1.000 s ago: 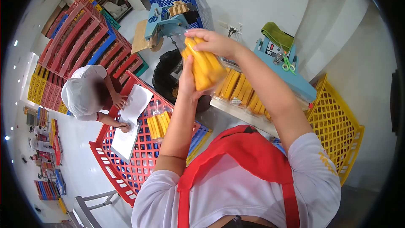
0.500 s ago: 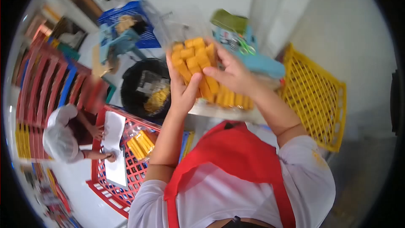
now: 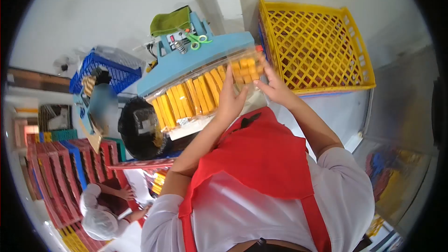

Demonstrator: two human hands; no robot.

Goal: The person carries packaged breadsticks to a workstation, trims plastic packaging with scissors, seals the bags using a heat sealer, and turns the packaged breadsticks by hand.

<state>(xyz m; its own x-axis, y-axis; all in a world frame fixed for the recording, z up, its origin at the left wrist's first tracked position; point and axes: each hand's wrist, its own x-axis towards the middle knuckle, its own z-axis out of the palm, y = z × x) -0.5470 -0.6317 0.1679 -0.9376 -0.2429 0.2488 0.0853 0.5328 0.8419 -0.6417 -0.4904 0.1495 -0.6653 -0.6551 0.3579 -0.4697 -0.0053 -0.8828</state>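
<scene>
Pale wall rises behind a light-blue machine; in front of it, at the right end of a row of packs, a clear bag of yellow sticks is grasped between the left hand and the right hand, fingers parted

The view has swung round: the blue machine has gone from the upper right of the frame to upper centre, the yellow crate from the right edge to the upper right, and the co-worker down to the lower left. The left hand and right hand have brought the bag of yellow sticks to the row's right end.
</scene>
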